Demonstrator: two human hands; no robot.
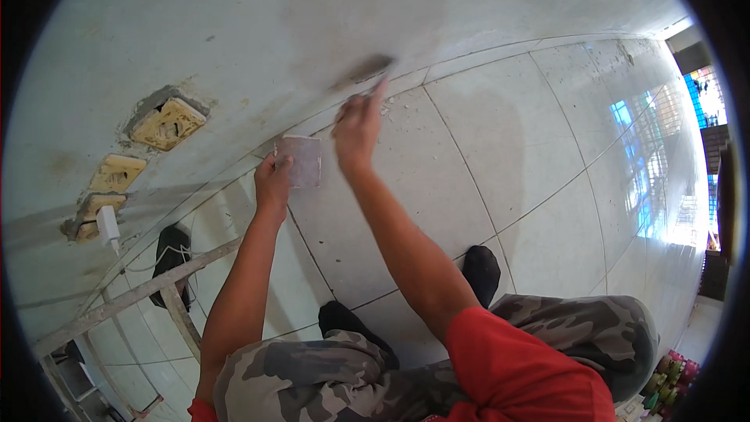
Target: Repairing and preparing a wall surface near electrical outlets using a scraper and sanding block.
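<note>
My right hand (358, 129) is closed around the handle of a putty knife (370, 69). Its blade, smeared by motion, is at the lower part of the pale wall (234, 23), just above the skirting; whether it touches cannot be told. A damp-looking grey patch (351, 8) spreads over the wall above the blade. Lower and to the left, my left hand (273, 184) grips a flat square plate (306, 166), greyish pink with whitish edges, thumb on top and fingers underneath. The plate is held above the tiled floor (406, 180), close to the skirting.
Yellowed socket boxes (168, 125) sit in the wall at left, a white charger (108, 225) plugged into the lowest. A worn metal frame (141, 297) stands at lower left, near a dark object (170, 256) and a white cable. Small crumbs (387, 109) lie along the skirting.
</note>
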